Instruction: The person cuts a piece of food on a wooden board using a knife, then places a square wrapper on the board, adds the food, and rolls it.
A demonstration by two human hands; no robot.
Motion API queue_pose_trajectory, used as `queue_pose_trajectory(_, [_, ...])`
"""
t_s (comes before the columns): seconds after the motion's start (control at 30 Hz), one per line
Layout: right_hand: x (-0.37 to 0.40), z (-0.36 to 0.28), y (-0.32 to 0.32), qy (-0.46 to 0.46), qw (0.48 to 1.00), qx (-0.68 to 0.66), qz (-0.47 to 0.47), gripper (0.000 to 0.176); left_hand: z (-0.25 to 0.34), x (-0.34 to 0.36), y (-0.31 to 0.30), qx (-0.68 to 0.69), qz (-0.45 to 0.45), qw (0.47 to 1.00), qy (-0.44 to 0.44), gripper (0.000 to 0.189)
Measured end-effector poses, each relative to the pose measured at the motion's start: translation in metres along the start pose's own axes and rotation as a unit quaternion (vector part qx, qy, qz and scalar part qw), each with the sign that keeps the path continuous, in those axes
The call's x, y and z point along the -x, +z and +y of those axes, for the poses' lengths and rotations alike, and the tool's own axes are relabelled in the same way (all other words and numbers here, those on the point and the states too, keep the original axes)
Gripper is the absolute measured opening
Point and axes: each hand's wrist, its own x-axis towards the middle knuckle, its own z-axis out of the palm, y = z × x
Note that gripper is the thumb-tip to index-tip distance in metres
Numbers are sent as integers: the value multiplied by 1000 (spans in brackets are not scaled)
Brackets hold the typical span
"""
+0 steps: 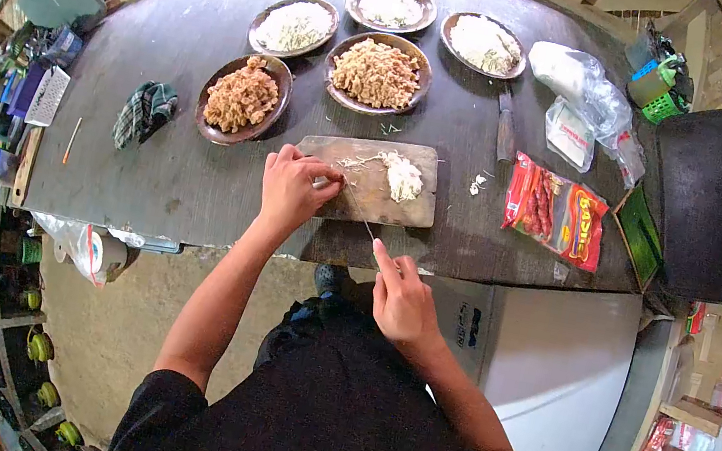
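Observation:
My right hand (406, 299) grips a knife (368, 227) near the front edge of the table, its thin blade reaching over the wooden cutting board (397, 214). At the board's left part my left hand (293, 187) is closed with fingers curled down; a small brownish bit shows at the fingertips, too small to name. A small heap of pale shredded food (402, 178) lies on the right half of the board, with loose shreds trailing left. The knife's handle is mostly hidden in my right hand.
Behind the board stand a plate of reddish-brown food (243, 96), a plate of tan food (376, 72) and three plates of white shreds (390, 7). Rightward lie another knife (505, 127), a red sausage packet (557, 212) and plastic bags (587, 96). A checked cloth (146, 115) lies left.

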Motion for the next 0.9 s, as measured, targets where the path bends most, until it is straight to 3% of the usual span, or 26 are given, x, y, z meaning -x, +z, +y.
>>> queue_pose_trajectory(0.9, [-12, -3, 4, -15, 1000, 13, 1, 56, -4, 2, 3, 7, 14, 1000, 4, 11])
